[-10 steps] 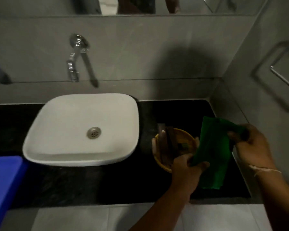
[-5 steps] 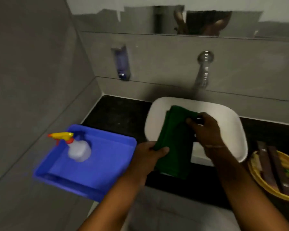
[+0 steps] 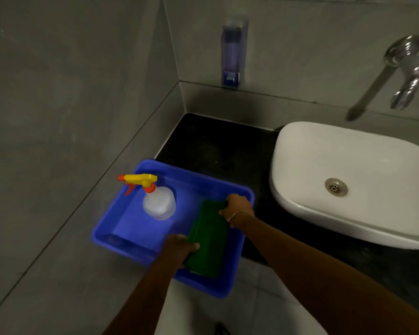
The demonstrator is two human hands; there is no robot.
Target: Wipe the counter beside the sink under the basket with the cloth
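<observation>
A folded green cloth lies over the right side of a blue plastic tub on the left end of the black counter. My left hand grips the cloth's near end. Its far end is pinched by my right hand. The white sink stands to the right of the tub. The basket is out of view.
A clear spray bottle with a yellow and orange trigger stands in the tub. A soap dispenser and a chrome tap hang on the back wall. Grey tiled wall closes in the left side.
The view has swung left from the basket side past the sink. Both hands carried the green cloth leftward from beside the basket, over the sink, down into the blue tub.
</observation>
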